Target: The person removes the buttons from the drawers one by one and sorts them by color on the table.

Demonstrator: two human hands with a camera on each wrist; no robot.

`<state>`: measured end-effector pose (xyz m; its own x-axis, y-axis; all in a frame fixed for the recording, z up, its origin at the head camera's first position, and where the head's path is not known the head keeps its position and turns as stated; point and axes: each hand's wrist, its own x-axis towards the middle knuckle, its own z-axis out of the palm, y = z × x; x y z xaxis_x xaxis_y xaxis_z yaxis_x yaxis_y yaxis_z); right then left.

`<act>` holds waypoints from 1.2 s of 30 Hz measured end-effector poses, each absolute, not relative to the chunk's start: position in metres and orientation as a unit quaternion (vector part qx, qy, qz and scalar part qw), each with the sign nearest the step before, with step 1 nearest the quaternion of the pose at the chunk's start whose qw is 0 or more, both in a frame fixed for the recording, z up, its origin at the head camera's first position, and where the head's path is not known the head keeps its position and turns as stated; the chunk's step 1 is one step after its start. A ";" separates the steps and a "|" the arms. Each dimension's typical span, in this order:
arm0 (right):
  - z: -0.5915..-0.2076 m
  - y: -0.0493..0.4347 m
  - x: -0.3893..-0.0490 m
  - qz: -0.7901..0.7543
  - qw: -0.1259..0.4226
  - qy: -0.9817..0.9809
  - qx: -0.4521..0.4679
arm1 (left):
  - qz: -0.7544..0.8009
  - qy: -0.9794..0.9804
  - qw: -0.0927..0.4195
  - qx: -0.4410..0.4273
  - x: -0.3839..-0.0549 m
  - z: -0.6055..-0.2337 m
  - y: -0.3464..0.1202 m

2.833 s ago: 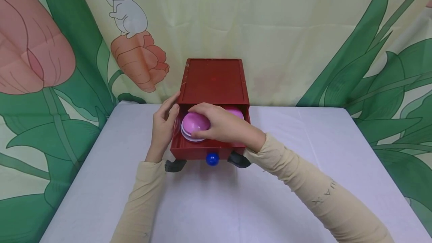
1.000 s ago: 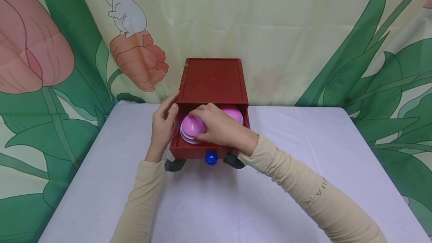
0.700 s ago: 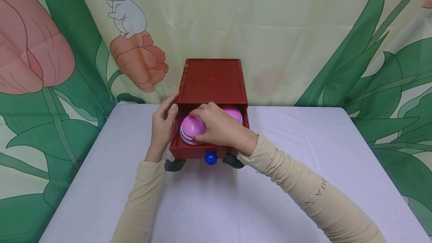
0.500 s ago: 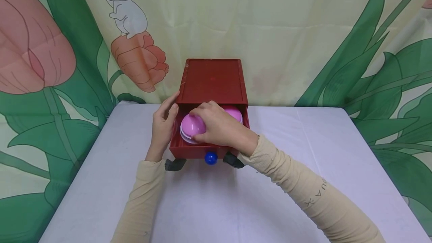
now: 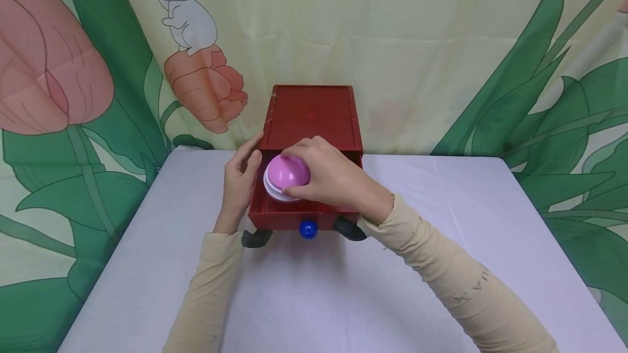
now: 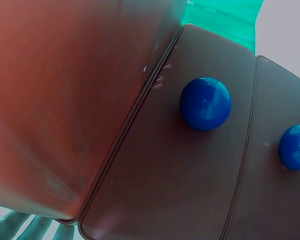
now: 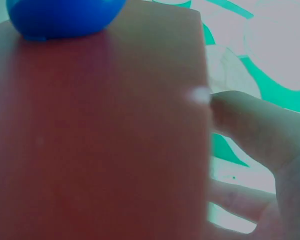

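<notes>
In the head view, my right hand (image 5: 333,176) pinches a round pink dome with a white rim (image 5: 288,172) between thumb and fingers, tilted over the left part of the pulled-out drawer (image 5: 279,219). My left hand (image 5: 240,181) lies along the left side of the dark red drawer cabinet (image 5: 311,116), fingers fairly straight against it. Its fingers (image 6: 35,227) show at the lower left of the left wrist view. The right thumb (image 7: 250,120) shows past the drawer front (image 7: 105,140) in the right wrist view, where the dome is hidden.
A blue knob (image 5: 308,229) sticks out of the drawer front. Black feet (image 5: 257,238) show below the drawer. In the left wrist view, another front panel with a blue knob (image 6: 296,147) adjoins. A printed cloth (image 5: 392,59) hangs behind the white table (image 5: 417,309).
My right hand has risen and shifted slightly right, raising the pink dome with it. A second pink dome, visible earlier at the drawer's right, is now hidden behind that hand. The left hand stays put.
</notes>
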<state>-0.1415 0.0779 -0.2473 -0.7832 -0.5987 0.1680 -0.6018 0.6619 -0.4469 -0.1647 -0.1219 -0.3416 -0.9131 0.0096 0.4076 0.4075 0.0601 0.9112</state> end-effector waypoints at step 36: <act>-0.228 0.149 -0.126 0.317 0.062 -0.903 0.283 | -0.678 -0.690 0.175 -0.182 -0.179 -0.361 -0.125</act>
